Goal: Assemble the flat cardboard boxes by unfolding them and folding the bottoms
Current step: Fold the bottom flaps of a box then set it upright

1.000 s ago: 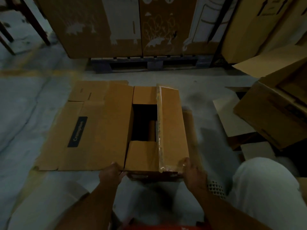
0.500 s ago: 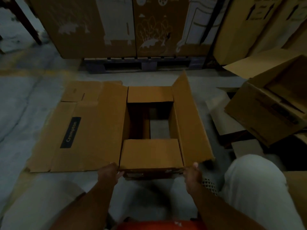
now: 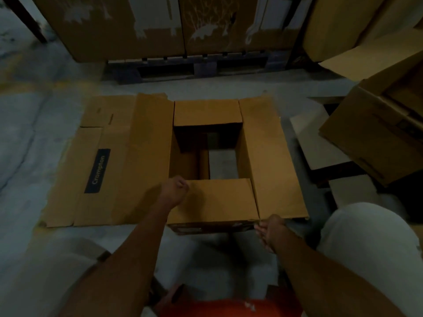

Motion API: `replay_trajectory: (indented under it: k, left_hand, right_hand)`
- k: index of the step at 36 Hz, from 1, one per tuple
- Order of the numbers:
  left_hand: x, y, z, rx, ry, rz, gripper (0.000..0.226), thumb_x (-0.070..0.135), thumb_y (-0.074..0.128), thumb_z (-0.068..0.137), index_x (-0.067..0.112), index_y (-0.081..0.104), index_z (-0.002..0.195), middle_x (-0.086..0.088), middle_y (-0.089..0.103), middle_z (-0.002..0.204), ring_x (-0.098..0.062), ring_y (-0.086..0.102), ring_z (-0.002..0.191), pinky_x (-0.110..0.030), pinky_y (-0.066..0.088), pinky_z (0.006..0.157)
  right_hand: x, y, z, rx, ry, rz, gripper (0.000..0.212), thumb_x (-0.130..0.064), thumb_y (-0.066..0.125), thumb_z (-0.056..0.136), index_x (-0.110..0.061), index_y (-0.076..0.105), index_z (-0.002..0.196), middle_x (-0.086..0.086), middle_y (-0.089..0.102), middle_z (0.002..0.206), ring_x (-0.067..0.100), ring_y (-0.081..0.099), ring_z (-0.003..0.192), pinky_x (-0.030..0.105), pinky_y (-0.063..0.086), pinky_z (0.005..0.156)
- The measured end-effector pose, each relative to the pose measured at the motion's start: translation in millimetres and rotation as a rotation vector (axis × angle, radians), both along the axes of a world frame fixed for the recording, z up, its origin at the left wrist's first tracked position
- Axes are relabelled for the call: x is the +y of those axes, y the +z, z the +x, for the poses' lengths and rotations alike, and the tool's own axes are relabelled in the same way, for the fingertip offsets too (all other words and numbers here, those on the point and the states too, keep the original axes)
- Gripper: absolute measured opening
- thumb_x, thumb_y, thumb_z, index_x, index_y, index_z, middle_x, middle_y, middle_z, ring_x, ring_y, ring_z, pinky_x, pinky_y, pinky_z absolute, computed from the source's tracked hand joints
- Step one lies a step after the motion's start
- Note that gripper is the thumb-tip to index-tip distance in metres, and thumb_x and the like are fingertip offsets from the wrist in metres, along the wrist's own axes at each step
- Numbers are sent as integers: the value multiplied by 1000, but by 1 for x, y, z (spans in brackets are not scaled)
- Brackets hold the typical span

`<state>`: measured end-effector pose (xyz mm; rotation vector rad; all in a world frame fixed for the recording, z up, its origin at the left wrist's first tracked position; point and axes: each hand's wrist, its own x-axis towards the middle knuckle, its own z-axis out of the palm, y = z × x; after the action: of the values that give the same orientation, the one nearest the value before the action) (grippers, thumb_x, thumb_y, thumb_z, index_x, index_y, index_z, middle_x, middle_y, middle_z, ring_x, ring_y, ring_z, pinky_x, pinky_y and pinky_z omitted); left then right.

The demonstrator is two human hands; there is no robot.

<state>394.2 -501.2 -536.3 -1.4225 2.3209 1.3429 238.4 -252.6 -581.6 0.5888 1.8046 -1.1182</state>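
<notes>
A brown cardboard box stands unfolded on the floor in front of me. Its near flap, far flap, left flap and right flap are spread outward. Grey floor shows through the opening inside. My left hand is curled at the far left corner of the near flap and seems to grip its edge. My right hand touches the box's near right corner with loose fingers. A flat cardboard sheet with a dark Crompton label lies under the left flap.
Opened boxes are piled at the right, with flat cardboard pieces on the floor beside them. Large printed cartons stand on a pallet at the back. My knee is at the lower right.
The right long flap swung from upright over the opening down to lie flat outward. My left hand left the near left corner and moved up onto the near flap.
</notes>
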Motion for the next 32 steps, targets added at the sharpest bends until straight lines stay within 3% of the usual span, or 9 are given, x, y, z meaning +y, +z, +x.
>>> replay_trajectory:
  k: [7, 11, 14, 20, 23, 26, 28, 30, 32]
  left_hand:
    - [-22, -19, -43, -287, -378, -194, 60, 49, 44, 97, 11, 38, 144, -14, 39, 147, -31, 35, 136, -48, 31, 110]
    - [-29, -39, -52, -404, -412, -102, 79, 73, 24, 89, 16, 42, 142, -14, 39, 148, -34, 35, 136, -59, 23, 110]
    - [-40, -56, -49, -342, -374, -82, 104, 90, 8, 71, 17, 56, 128, -16, 55, 132, -35, 50, 120, -58, 35, 103]
    - [-28, 9, -40, -201, -267, -305, 59, 55, 25, 98, 12, 65, 103, -17, 64, 101, -32, 60, 89, -42, 50, 79]
    - [-27, 39, -33, -311, -313, -210, 34, 23, 40, 99, 1, 65, 105, -19, 64, 107, -32, 62, 94, -38, 50, 73]
    - [-19, 61, -18, -480, -346, -53, 31, 16, 40, 100, -5, 58, 113, -16, 60, 88, -23, 57, 71, -27, 40, 53]
    - [-14, 57, 0, -524, -325, -19, 33, 27, 45, 100, 1, 56, 117, -15, 61, 105, -22, 56, 78, -28, 44, 59]
    - [-7, 46, 21, -593, -297, -101, 42, 37, 50, 97, 7, 51, 126, -15, 53, 128, -27, 56, 106, -35, 46, 79]
    - [0, 36, 37, -739, -323, -143, 48, 41, 52, 93, 12, 51, 131, -12, 53, 131, -28, 53, 116, -37, 46, 90]
  right_hand:
    - [-13, -15, 19, 87, 193, 206, 31, -17, 37, 93, -12, 43, 63, 5, 47, 47, 18, 43, 43, 15, 31, 38]
    - [-24, 8, 9, 277, 407, 330, 23, -21, 48, 88, -6, 64, 83, 7, 60, 72, 17, 57, 55, 20, 42, 39]
    - [-32, 23, -4, 363, 430, 351, 40, -32, 51, 81, -4, 68, 105, 16, 68, 102, 31, 67, 87, 34, 55, 72]
    - [-38, 64, -18, 679, 374, 275, 21, -22, 51, 94, -5, 65, 91, 15, 66, 104, 35, 59, 105, 33, 44, 84]
    - [-37, 70, -13, 791, 295, 226, 22, -27, 51, 95, -11, 62, 104, 14, 61, 114, 33, 52, 114, 40, 42, 96]
    - [-25, 75, -7, 875, 290, 231, 31, -30, 45, 98, -8, 62, 112, 16, 57, 119, 34, 46, 118, 46, 36, 103]
    - [-14, 74, -5, 816, 375, 232, 40, -34, 40, 100, -5, 64, 112, 19, 60, 117, 36, 50, 112, 45, 40, 98]
    - [-2, 75, -5, 644, 534, 240, 43, -38, 39, 100, -6, 64, 115, 17, 61, 118, 34, 54, 109, 42, 44, 93]
    - [6, 80, -8, 506, 721, 232, 41, -38, 44, 99, -6, 65, 116, 17, 61, 120, 33, 56, 107, 40, 45, 90]
